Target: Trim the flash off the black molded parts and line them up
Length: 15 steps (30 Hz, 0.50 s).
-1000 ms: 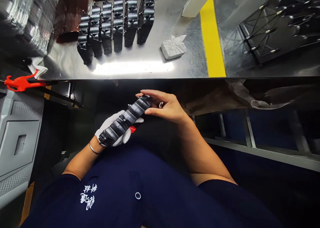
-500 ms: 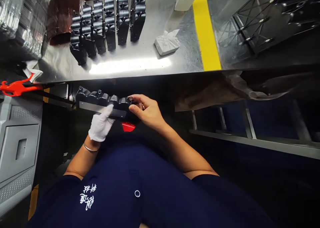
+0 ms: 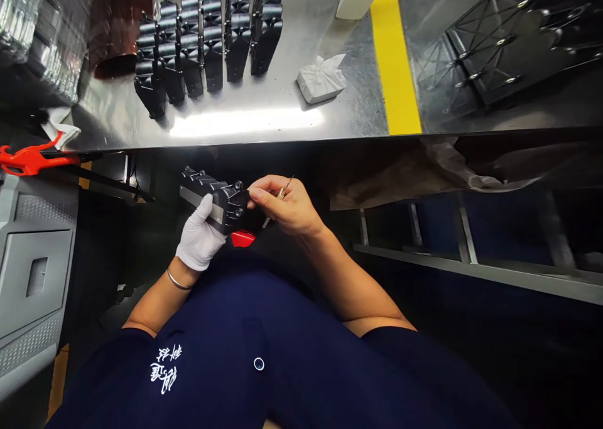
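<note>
Two hands meet in front of the tabletop, below the level of its near edge; the left hand, in a white glove, grasps a black ribbed part, its thumb laid over the flat grey side, one end of the part turned toward the right hand; the right hand, bare, has its fingers curled around a slim pale tool, thumb and forefinger pinched together at the part's end, though whether they touch it I cannot tell; a red object, partly hidden, shows just beneath the part, also in front of the tabletop. On the tabletop's left half, six similar black parts stand in a row; a small white bundle sits near the tabletop's middle; a yellow stripe crosses the tabletop right of centre; a red air gun is by the tabletop's left front corner.
</note>
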Each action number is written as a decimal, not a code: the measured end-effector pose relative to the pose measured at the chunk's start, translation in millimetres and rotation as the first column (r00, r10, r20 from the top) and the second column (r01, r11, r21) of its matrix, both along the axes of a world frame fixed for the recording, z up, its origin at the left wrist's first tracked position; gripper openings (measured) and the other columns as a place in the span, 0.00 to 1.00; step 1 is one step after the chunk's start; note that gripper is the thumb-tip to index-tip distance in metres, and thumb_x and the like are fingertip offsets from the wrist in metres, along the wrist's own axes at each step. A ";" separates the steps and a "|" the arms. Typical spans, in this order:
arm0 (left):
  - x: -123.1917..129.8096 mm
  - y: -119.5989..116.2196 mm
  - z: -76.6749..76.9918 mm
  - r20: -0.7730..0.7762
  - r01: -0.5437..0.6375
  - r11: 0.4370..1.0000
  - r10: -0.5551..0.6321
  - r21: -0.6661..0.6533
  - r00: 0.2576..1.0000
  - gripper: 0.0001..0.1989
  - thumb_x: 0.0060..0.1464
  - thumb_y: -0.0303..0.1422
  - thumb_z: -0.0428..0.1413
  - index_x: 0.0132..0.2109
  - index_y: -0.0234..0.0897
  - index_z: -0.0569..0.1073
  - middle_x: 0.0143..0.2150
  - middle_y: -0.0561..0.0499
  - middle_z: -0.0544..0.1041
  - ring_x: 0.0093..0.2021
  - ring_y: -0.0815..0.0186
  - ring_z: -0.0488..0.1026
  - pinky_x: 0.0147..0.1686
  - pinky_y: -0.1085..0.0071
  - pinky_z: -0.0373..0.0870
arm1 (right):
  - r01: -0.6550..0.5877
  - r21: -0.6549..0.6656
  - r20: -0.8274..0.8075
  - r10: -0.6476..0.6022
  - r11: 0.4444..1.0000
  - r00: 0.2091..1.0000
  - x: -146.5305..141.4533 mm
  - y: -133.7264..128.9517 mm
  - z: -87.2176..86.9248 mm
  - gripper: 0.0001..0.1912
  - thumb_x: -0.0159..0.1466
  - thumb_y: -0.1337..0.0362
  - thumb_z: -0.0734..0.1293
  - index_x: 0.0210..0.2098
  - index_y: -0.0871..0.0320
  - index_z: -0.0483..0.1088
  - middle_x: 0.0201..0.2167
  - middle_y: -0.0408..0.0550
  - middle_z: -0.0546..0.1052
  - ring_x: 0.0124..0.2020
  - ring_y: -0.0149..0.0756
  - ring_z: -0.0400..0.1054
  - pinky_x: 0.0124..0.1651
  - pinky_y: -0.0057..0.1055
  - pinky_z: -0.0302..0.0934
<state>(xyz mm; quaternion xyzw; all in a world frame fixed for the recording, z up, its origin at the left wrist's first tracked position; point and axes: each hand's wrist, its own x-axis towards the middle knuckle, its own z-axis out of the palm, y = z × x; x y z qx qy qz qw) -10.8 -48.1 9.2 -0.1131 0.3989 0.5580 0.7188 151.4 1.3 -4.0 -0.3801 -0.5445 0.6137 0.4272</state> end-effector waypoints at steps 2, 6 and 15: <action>0.5 -0.7 -1.1 0.036 0.004 1.000 -0.003 -0.026 0.999 0.19 0.68 0.29 0.44 0.60 0.41 0.72 0.40 0.54 0.84 0.47 0.69 0.80 0.51 0.74 0.74 | 0.047 0.111 0.055 -0.054 0.993 0.997 -2.4 -3.2 0.2 0.17 0.60 0.50 0.69 0.27 0.59 0.72 0.19 0.42 0.74 0.19 0.27 0.64 0.24 0.26 0.59; -5.0 -0.6 -1.7 -0.035 -0.053 0.998 0.054 0.029 0.998 0.19 0.67 0.26 0.44 0.59 0.40 0.72 0.42 0.53 0.83 0.45 0.71 0.80 0.52 0.74 0.74 | 0.086 0.537 0.246 -0.253 0.839 0.936 2.5 -3.1 -2.8 0.12 0.65 0.58 0.66 0.29 0.58 0.71 0.22 0.44 0.74 0.22 0.28 0.65 0.27 0.27 0.59; -27.8 -13.8 -1.6 -0.274 0.147 0.968 -0.088 0.201 0.958 0.24 0.47 0.17 0.57 0.50 0.40 0.78 0.38 0.51 0.84 0.41 0.61 0.82 0.48 0.67 0.77 | -0.331 0.620 0.468 0.003 0.711 0.884 21.2 9.1 6.7 0.20 0.72 0.55 0.54 0.35 0.58 0.70 0.27 0.46 0.75 0.27 0.28 0.67 0.31 0.25 0.59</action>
